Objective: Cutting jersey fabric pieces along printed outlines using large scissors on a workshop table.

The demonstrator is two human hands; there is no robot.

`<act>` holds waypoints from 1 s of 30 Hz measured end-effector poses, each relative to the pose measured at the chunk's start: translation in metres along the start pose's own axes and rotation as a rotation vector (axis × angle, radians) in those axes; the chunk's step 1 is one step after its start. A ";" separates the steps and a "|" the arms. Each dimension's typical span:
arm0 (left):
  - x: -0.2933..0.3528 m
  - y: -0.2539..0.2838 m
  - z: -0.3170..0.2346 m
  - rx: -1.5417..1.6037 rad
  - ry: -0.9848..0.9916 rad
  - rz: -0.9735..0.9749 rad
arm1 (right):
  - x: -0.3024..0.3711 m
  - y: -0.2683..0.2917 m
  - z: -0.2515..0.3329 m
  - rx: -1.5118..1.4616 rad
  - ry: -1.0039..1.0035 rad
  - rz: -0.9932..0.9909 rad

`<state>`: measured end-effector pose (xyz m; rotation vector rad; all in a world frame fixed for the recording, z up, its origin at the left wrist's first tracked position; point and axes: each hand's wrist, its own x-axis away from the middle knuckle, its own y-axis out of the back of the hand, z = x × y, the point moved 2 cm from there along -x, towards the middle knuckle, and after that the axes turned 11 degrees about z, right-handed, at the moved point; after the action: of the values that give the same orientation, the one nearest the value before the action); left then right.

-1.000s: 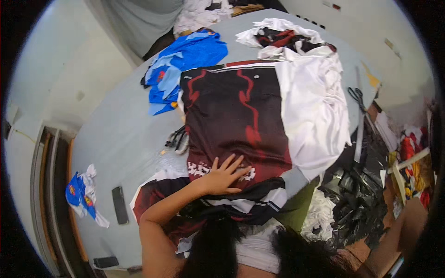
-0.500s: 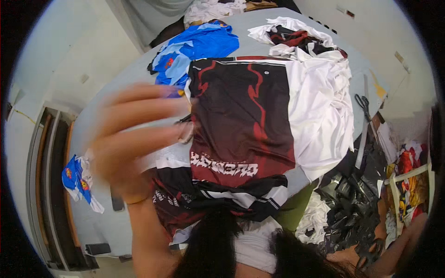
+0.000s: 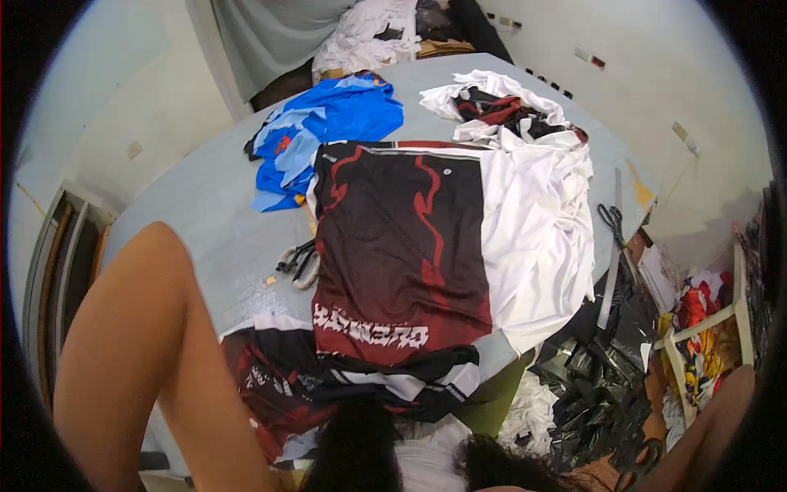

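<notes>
My left arm [image 3: 123, 328] is bent at the left, elbow toward the table, and its hand is out of view. My right arm [image 3: 713, 414] shows only in part at the lower right; that hand does not show either. Before me lies a black and dark-red printed jersey panel [image 3: 385, 238], spread flat, partly over white fabric [image 3: 541, 238]. Nearer to me is a bunched black, red and white printed piece [image 3: 279, 369]. Beside the panel's left edge rests a grey and black handled tool [image 3: 303, 262], partly covered.
Blue printed fabric [image 3: 352, 107] lies at the far left of the grey table [image 3: 188, 197]. A white and dark-red heap [image 3: 508, 107] is at the far right. Black-handled scissors [image 3: 611, 220] and a metal ruler [image 3: 610, 287] lie along the right edge. Black plastic [image 3: 598, 402] fills the floor beside it.
My left hand, blurred over the panel's left side half a second ago, has gone out of view. The head view has shifted; the jersey panel lies the same on the table.
</notes>
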<state>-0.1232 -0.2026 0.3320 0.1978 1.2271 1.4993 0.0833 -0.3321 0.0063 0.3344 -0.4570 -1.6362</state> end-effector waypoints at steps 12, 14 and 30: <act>0.014 -0.029 0.009 0.138 -0.018 0.133 | -0.005 -0.009 -0.003 -0.027 0.009 -0.014; 0.014 -0.030 0.011 0.150 -0.023 0.140 | -0.006 -0.011 -0.004 -0.028 0.009 -0.016; 0.028 -0.047 0.013 0.296 0.004 0.155 | 0.013 0.023 0.046 0.195 0.308 0.257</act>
<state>-0.0944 -0.1812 0.2888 0.4964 1.4621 1.4425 0.0800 -0.3420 0.0582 0.6373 -0.4063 -1.2668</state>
